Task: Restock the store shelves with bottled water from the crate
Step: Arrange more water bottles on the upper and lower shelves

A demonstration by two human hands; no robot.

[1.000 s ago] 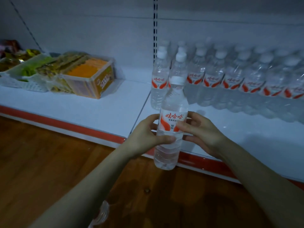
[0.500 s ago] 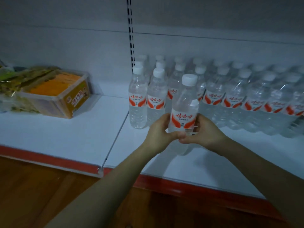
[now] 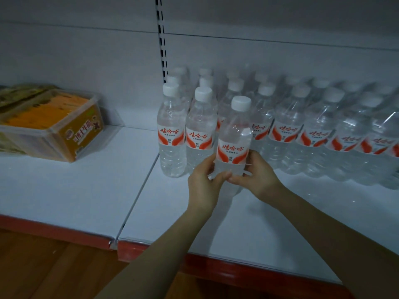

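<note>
We held one water bottle (image 3: 234,134) upright with both hands, above the front part of the white shelf (image 3: 269,223). Our left hand (image 3: 204,182) had its fingers and thumb curled round the lower body of the bottle from the eight o'clock side. Our right hand (image 3: 258,175) gripped it the same way from the four o'clock side. The two thumbs nearly met in front, just under the red and white label. The bottle was clear and full of water, with its white cap on. Its base was mostly hidden behind the hands, so we could not tell if it touched the shelf.

At ten o'clock from it stood a pair of bottles (image 3: 172,134), close together. From twelve to three o'clock the stocked bottles (image 3: 287,126) stood in rows towards the back wall. Those at the far right seemed wrapped in clear film. Far at nine o'clock a clear plastic box (image 3: 54,134) sat on the neighbouring board. It held something orange in flat layers, which we could not identify.
</note>
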